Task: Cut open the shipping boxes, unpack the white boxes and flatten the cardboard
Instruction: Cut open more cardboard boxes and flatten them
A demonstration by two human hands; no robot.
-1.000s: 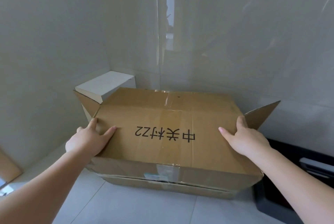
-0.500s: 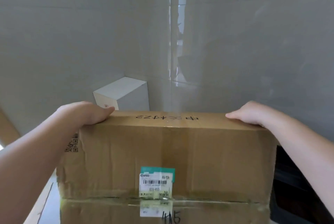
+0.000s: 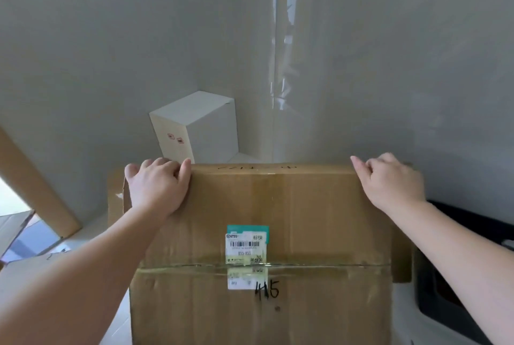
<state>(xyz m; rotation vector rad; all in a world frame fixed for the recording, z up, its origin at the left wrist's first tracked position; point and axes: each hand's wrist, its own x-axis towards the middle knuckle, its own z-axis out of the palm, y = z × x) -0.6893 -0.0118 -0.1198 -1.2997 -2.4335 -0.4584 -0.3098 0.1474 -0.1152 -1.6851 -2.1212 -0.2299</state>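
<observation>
The left hand [image 3: 157,189] and right hand [image 3: 389,180] each grip, fingers curled, the top edge of the box [image 3: 278,219] standing upright in front of a white box [image 3: 205,127] by the wall.

Left hand [image 3: 158,189] and right hand [image 3: 389,180] outstretched, fingers curled, palms down.
</observation>
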